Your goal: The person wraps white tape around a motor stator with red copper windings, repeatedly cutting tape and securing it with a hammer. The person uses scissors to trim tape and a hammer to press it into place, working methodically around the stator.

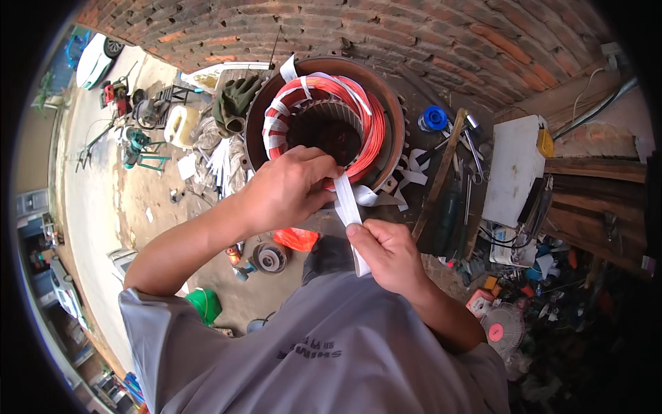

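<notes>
In front of me stands a motor stator (397,138) with a round rusty housing and a ring of red winding wire (372,131). White wraps bind the left side of the ring, while the red wires on its right side show mostly bare. My left hand (293,183) is closed at the ring's near edge, its fingertips at the upper end of a white cloth tape (347,200). Lower down, my right hand (389,254) pinches the same tape between thumb and fingers. The strip runs fairly straight between both hands, and its tail hangs below the right one.
Right of the stator lie a blue-capped container (433,118), scissors (477,165) and a wooden strip (441,172). Dark green gloves (236,103) lie at left. A brick wall (345,27) rises behind. A fan (502,328) and clutter fill the lower right.
</notes>
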Demonstrator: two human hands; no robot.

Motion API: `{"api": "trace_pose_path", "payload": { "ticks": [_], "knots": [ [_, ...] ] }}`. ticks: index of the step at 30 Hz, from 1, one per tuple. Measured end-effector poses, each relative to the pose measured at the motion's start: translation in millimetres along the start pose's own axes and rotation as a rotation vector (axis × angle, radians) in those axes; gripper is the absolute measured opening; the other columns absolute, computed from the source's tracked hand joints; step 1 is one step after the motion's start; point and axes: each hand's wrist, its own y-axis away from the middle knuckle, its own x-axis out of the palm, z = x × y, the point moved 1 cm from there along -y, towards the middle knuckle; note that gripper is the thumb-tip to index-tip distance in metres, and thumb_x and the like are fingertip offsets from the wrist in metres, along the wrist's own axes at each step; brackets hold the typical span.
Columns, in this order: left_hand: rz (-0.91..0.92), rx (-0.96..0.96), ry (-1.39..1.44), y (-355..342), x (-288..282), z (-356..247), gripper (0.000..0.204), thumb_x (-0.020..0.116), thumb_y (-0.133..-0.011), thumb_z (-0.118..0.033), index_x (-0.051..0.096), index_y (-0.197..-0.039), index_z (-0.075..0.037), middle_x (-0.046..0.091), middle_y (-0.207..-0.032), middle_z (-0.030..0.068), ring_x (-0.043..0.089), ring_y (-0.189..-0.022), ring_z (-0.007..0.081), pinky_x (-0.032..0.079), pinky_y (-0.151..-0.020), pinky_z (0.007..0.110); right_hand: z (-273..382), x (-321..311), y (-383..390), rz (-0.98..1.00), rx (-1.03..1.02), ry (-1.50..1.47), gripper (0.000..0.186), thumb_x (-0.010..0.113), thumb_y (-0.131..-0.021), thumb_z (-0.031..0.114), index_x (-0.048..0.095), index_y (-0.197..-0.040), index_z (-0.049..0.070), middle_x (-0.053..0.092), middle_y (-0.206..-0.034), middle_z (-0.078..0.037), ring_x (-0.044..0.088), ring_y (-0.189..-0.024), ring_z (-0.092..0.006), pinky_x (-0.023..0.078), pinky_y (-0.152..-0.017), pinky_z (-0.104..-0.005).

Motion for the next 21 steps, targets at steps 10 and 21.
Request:
{"api": "trace_pose_path", "payload": {
  "ticks": [10, 21],
  "knots": [
    [0.717, -0.669, 0.409, -76, -35, 13, 0.033, 0.091, -0.082, -0.034, 0.076, -0.088, -0.005, 0.066, -0.066, 0.001, 0.06, -0.056, 0.0075, 0.042, -0.047, 0.024, -12, -5, 0, 0.003, -0.033, 0.046, 0.043, 0.061, -0.107, 0.025, 0.055, -0.071, 0.001, 0.045, -0.06, 0.002, 0.038, -0.06, -0.004, 0.034, -0.051, -0.029],
    [0.629, -0.549, 0.248, -71, -31, -2, 0.033, 0.088, -0.084, -0.031, 0.079, -0.087, 0.0, 0.072, -0.069, 0.0084, 0.073, -0.063, 0.0157, 0.054, -0.053, 0.028, -1, -48, 6, -0.366, -0.463, 0.452, 0.013, 0.073, -0.094, 0.008, 0.071, -0.099, -0.003, 0.066, -0.079, -0.012, 0.068, -0.066, -0.0243, 0.053, -0.06, -0.0365]
  ]
}}
